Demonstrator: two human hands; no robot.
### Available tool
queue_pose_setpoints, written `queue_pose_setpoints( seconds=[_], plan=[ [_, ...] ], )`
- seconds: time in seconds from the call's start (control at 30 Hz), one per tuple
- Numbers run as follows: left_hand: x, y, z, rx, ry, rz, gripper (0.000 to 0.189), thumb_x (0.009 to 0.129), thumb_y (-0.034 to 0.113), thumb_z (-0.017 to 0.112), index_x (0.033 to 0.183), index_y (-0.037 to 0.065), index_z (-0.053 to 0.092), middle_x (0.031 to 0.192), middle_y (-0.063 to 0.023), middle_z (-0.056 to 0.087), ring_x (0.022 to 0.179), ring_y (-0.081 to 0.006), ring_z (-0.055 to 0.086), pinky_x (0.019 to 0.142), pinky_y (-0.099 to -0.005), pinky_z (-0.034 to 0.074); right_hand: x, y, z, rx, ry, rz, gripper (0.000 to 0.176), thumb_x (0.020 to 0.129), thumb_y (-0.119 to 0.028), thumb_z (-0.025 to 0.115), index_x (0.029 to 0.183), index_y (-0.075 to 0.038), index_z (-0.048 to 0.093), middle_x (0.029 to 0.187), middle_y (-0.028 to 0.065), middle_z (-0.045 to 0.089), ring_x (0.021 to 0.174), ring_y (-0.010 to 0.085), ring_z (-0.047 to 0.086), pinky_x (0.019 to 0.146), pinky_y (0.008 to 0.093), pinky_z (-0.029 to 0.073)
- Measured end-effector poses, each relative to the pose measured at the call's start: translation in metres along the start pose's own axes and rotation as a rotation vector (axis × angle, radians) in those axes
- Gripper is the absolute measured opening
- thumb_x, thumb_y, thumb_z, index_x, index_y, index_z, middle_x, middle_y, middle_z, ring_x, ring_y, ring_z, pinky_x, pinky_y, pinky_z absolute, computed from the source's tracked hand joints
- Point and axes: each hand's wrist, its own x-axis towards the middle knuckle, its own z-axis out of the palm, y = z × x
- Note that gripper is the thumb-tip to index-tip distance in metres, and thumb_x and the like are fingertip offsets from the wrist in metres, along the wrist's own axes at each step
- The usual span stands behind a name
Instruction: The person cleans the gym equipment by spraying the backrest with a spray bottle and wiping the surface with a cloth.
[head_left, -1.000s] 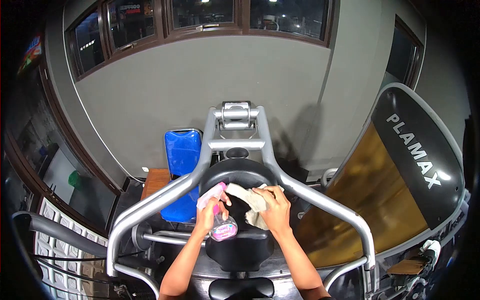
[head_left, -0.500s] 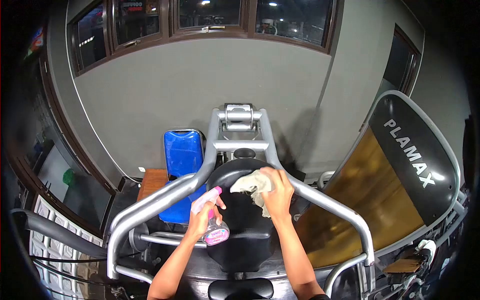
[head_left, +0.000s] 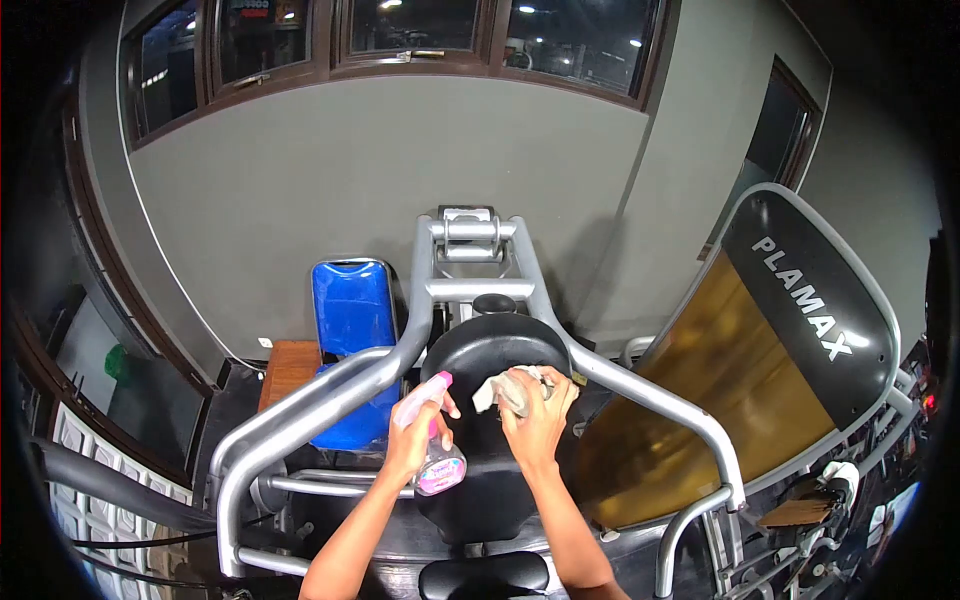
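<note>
In my left hand (head_left: 412, 436) is a clear spray bottle (head_left: 441, 470) with a pink trigger head and a pink label, gripped round its neck and tilted. My right hand (head_left: 538, 415) is closed on a crumpled pale cloth (head_left: 510, 391), which lies against the black padded backrest (head_left: 490, 350) of a gym machine. The bottle is in front of the left side of that pad. Below the backrest, at the bottom of the view, shows a black padded seat (head_left: 483, 576).
Silver tubular arms (head_left: 660, 405) of the machine curve round both sides of the pad. A blue chair (head_left: 352, 305) and a brown wooden surface (head_left: 291, 365) stand behind on the left. At right rises a PLAMAX panel (head_left: 770, 350). A grey wall (head_left: 380, 150) with windows closes the back.
My right hand has moved down and slightly left with the cloth, which is now more bunched up. My left hand still holds the spray bottle. The view has shifted slightly.
</note>
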Motion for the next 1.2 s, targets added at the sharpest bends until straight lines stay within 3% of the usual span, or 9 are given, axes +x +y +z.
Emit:
queue_pose_setpoints(
  seconds=[0.07,0.1,0.13,0.43,0.73,0.87,0.97,1.03,1.2],
  plan=[
    [0.0,-0.001,0.004,0.002,0.035,-0.032,0.034,0.098,0.017,0.047,0.124,-0.004,0.056,0.088,-0.0128,0.061,0.048,-0.0148,0.057,0.048,-0.0268,0.048,-0.001,0.001,0.002,0.076,0.036,0.058,0.041,0.071,-0.003,0.077,0.109,-0.011,0.067,0.11,0.0126,0.057,0.104,0.0328,0.056,0.093,0.0429,0.045],
    [0.0,0.0,0.008,0.0,0.061,-0.009,0.034,0.099,0.029,0.052,0.105,-0.004,0.057,0.083,-0.0142,0.06,0.046,-0.0164,0.056,0.045,-0.0301,0.048,0.001,0.003,0.005,0.191,0.116,0.095,0.039,0.072,0.002,0.075,0.109,-0.006,0.066,0.106,0.0124,0.063,0.102,0.0306,0.061,0.091,0.0392,0.048],
    [0.0,0.001,0.01,-0.001,0.058,-0.012,0.034,0.099,0.029,0.052,0.105,-0.004,0.057,0.083,-0.0142,0.06,0.046,-0.0164,0.056,0.045,-0.0301,0.048,0.004,0.005,0.006,0.257,0.162,0.184,0.036,0.074,0.003,0.074,0.108,-0.002,0.064,0.108,0.0147,0.066,0.102,0.0308,0.065,0.089,0.0363,0.05],
    [-0.001,0.007,0.008,0.002,-0.01,-0.021,0.04,0.102,0.03,0.052,0.129,0.0,0.055,0.091,-0.0081,0.061,0.054,-0.0105,0.055,0.05,-0.0236,0.048,0.042,-0.018,0.007,0.194,0.09,0.046,0.04,0.068,0.002,0.078,0.106,-0.007,0.071,0.101,0.0106,0.068,0.095,0.0286,0.067,0.084,0.0357,0.053],
    [0.003,-0.004,-0.014,0.15,-0.086,0.053,0.055,0.1,0.045,0.049,0.129,-0.001,0.051,0.099,-0.0104,0.059,0.062,-0.0125,0.058,0.055,-0.0255,0.05,0.026,-0.001,-0.005,0.188,0.003,-0.011,0.042,0.065,0.001,0.078,0.104,-0.009,0.071,0.098,0.0096,0.067,0.09,0.0284,0.067,0.081,0.0365,0.053],
    [0.001,-0.006,-0.019,0.141,-0.148,0.057,0.055,0.099,0.046,0.051,0.127,-0.002,0.051,0.102,-0.0109,0.058,0.065,-0.0127,0.058,0.057,-0.0254,0.05,0.052,-0.004,-0.01,0.147,0.049,0.098,0.038,0.067,-0.003,0.079,0.104,-0.009,0.071,0.098,0.0101,0.067,0.09,0.0298,0.066,0.079,0.0379,0.053],
    [0.002,-0.006,-0.019,0.143,-0.179,0.12,0.053,0.098,0.045,0.051,0.125,-0.001,0.051,0.101,-0.011,0.058,0.064,-0.0129,0.058,0.058,-0.0256,0.05,0.058,-0.015,0.004,0.168,0.04,0.045,0.04,0.066,-0.003,0.079,0.105,-0.01,0.071,0.099,0.0096,0.064,0.09,0.0295,0.065,0.079,0.0386,0.053],
    [0.001,-0.005,-0.02,0.076,-0.163,0.027,0.028,0.1,0.026,0.057,0.115,0.002,0.056,0.098,-0.0074,0.06,0.068,-0.0092,0.057,0.056,-0.0244,0.049,0.055,-0.027,0.009,0.152,0.012,-0.003,0.041,0.065,-0.004,0.08,0.105,-0.011,0.071,0.099,0.0093,0.063,0.09,0.0293,0.065,0.079,0.0385,0.053],
    [0.002,0.005,-0.017,0.108,-0.073,-0.016,0.028,0.101,0.027,0.055,0.111,0.002,0.058,0.091,-0.0067,0.061,0.063,-0.0093,0.056,0.054,-0.0242,0.048,0.036,-0.029,0.015,0.187,-0.124,-0.11,0.046,0.063,0.0,0.08,0.107,-0.012,0.071,0.098,0.0096,0.064,0.089,0.0279,0.066,0.079,0.0352,0.053]
  ],
)
